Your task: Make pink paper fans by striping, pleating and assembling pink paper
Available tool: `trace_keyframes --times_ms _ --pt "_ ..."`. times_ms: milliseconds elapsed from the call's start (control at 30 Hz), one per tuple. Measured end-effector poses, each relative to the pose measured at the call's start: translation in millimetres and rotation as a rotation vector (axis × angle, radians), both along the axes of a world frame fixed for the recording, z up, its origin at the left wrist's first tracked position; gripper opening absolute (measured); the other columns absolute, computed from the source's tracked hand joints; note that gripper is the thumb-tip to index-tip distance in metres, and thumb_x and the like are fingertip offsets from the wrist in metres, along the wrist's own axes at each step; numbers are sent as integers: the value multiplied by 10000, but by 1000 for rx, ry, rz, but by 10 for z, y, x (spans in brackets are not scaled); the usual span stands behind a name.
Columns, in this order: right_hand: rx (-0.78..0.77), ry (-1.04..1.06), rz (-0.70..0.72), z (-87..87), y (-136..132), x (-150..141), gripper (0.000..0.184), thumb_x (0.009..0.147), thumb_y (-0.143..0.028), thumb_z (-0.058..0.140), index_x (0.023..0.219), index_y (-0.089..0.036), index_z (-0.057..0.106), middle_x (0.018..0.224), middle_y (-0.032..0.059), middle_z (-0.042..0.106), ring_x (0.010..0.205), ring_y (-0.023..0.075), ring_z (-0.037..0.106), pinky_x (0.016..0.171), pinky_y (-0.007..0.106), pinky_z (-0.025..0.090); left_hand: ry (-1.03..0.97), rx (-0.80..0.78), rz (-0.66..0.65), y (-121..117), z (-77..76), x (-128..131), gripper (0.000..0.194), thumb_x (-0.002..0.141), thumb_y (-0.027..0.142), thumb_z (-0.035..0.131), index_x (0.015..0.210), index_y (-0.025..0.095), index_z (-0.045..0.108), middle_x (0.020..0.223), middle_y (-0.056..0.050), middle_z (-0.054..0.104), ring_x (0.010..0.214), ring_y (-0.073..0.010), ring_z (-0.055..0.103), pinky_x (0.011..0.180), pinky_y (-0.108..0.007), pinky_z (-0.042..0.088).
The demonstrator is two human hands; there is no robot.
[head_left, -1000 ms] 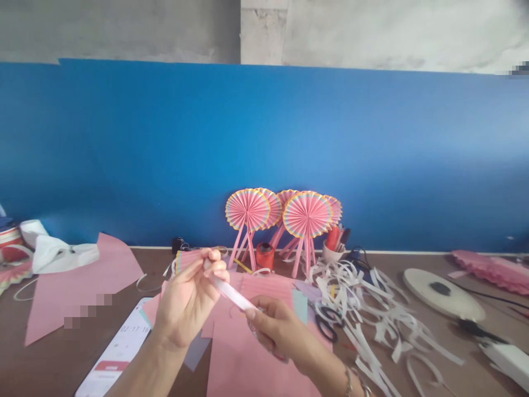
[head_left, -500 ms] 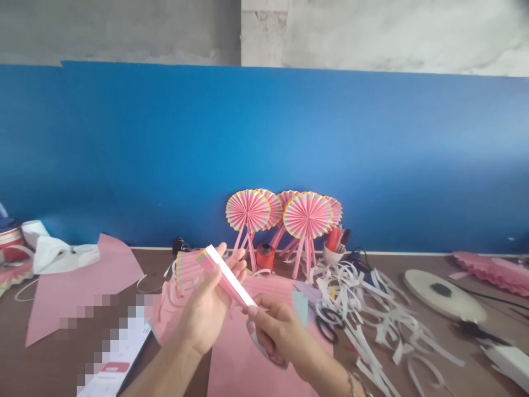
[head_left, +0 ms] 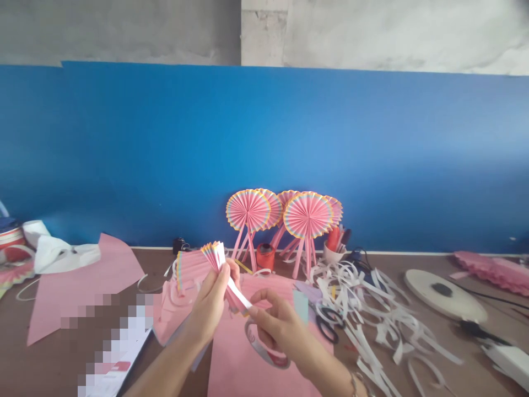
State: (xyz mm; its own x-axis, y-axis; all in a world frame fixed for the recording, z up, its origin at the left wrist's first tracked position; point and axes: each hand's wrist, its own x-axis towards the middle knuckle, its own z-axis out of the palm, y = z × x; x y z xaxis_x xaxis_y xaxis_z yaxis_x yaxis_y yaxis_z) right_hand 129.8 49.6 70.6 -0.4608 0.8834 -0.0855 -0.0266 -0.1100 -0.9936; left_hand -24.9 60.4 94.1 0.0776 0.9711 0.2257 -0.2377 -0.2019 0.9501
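Note:
My left hand (head_left: 212,295) is closed around a pink pleated paper (head_left: 214,255), folded into a narrow bundle with a yellow-and-blue edge at its upper end. A white tape strip (head_left: 238,291) lies along its outer fold, under my left thumb. At the lower end, my right hand (head_left: 279,325) pinches between thumb and forefinger. A roll of tape (head_left: 264,353) hangs in the curled fingers of that hand. Beneath both hands lies a pink paper sheet (head_left: 252,364). More pleated pink paper (head_left: 190,264) rests behind my left hand.
Several finished round paper fans (head_left: 308,215) stand against the blue partition (head_left: 165,138). Black-handled scissors (head_left: 328,325) and tangled white paper strips (head_left: 372,298) lie at the right. Farther right is a cream oval device (head_left: 444,295). A pink sheet (head_left: 82,292) lies at the left.
My left hand has turned and its fingers have closed round the pleated paper, which stands steeper with its upper folds fanned slightly. The tape roll shows more openly below my right hand.

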Motion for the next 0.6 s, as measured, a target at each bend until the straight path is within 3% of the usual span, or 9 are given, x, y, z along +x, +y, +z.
trace_keyframes --times_ms 300,600 --pt "-43 81 121 76 -45 33 323 790 -486 603 896 -206 481 351 -146 383 273 29 207 298 146 123 -59 8 -93 -2 5 13 317 929 471 360 825 204 495 637 44 392 507 -100 446 414 -205 377" --pt "-185 73 104 157 -57 32 412 681 -512 697 790 -163 507 384 -108 404 352 26 231 370 187 121 -99 -20 -75 -12 8 23 270 904 460 428 823 214 506 679 43 427 471 -78 424 412 -189 360"
